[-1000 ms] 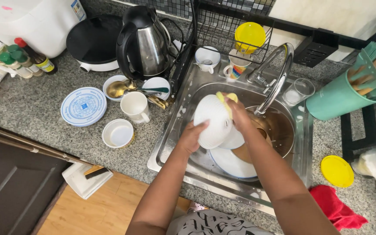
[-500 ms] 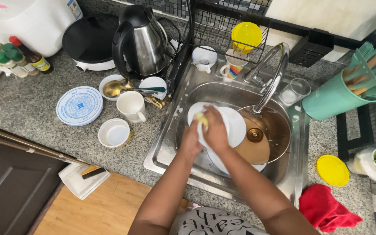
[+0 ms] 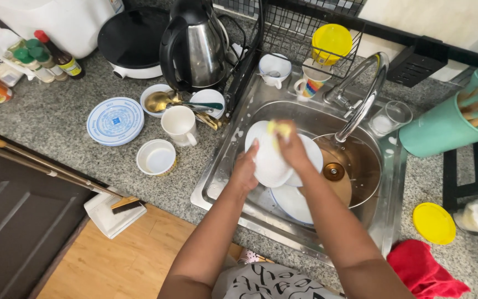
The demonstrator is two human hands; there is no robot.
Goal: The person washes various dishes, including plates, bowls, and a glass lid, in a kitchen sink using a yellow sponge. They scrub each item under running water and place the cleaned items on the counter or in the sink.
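Over the steel sink (image 3: 225, 171), my left hand (image 3: 245, 170) grips the lower left edge of a white bowl (image 3: 270, 163), tilted toward me. My right hand (image 3: 290, 148) presses a yellow sponge (image 3: 279, 129) against the bowl's upper side. Under the bowl lie white plates (image 3: 291, 202) stacked in the basin. A brown-tinted pot (image 3: 355, 166) sits in the sink to the right, under the faucet (image 3: 360, 105).
On the granite counter to the left stand a white mug (image 3: 179, 125), a small white bowl (image 3: 156, 157), a blue-patterned plate (image 3: 115, 120), a kettle (image 3: 195, 47). To the right are a glass (image 3: 389, 117), a teal utensil holder (image 3: 449, 124), a yellow lid (image 3: 434, 222), a red cloth (image 3: 422, 271).
The bowl has dropped lower into the sink and turned; my right hand with the sponge has slid from the bowl's right side onto its top.
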